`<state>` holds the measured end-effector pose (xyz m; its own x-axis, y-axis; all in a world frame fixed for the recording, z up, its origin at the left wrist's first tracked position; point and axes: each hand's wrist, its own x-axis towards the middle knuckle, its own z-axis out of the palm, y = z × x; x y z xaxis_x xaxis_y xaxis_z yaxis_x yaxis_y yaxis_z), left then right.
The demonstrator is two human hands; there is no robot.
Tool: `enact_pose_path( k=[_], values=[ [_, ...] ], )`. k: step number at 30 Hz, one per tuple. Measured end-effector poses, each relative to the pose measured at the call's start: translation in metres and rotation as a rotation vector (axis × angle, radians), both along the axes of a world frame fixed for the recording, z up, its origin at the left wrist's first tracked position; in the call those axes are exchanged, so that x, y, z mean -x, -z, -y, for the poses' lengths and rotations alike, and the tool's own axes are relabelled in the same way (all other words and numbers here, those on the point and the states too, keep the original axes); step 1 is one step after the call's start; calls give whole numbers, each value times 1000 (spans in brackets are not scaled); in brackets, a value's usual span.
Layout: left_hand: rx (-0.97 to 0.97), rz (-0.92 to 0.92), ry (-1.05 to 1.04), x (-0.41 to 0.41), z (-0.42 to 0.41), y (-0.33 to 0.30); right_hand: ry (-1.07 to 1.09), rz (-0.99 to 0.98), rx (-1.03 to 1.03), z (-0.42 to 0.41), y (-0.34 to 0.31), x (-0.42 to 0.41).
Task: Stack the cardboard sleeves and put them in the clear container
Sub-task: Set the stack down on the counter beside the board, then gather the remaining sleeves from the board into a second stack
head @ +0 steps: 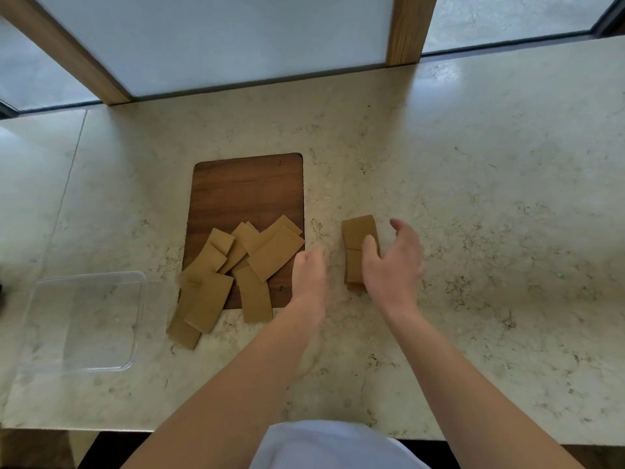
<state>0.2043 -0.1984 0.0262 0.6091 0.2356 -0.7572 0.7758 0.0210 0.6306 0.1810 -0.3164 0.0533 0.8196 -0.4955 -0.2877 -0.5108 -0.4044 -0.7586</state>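
Two hands: right hand (389, 265) open, thumb on stack (358, 245); left hand (309, 269) blurred, grip unclear; square edges before adding loose sleeves (236, 269).

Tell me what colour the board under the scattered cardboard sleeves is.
Dark reddish-brown wood grain; the board shows best in the head view.

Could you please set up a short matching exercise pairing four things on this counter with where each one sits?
Things:
1. clear container
2. small stack of sleeves
3. loose cardboard sleeves
4. wooden board

Places:
A. scattered over the near end of the board and onto the counter
B. at the counter's left, nothing inside
C. under the right hand, right of the board
D. flat in the middle of the counter

Pairs: 1-B, 2-C, 3-A, 4-D
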Motion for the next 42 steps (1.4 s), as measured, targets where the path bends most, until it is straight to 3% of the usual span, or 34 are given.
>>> enact_pose_path(
  k=[4,9,11,14,17,20,23,25,30,34,38,42],
  values=[
    [16,-88,-182,40,-62,12,-226,199,91,-46,-8,13],
    [54,-121,-140,92,-138,22,-448,-155,-171,-116,23,15],
    [-92,-55,-51,107,-162,23,-436,-253,-168,-136,38,12],
    [-433,156,209,127,-197,27,-412,-289,-17,-156,46,-1],
    [-491,244,258,136,-223,32,-550,-201,178,-170,45,-18],
    [-507,273,258,127,-239,35,-782,-157,203,-196,43,-32],
    [-488,225,145,112,-250,37,-883,-171,231,-227,46,-36],
    [-570,235,179,107,-256,39,-909,-164,269,-243,51,-36],
    [-947,385,615,131,-266,62,-879,-141,343,-256,59,-32],
    [-936,414,621,154,-277,84,-807,-71,414,-253,60,-24],
    [-985,392,665,157,-277,97,-781,-119,484,-251,64,-17],
    [-1026,397,708,157,-277,103,-736,-172,337,-253,64,-14]
  ],
)
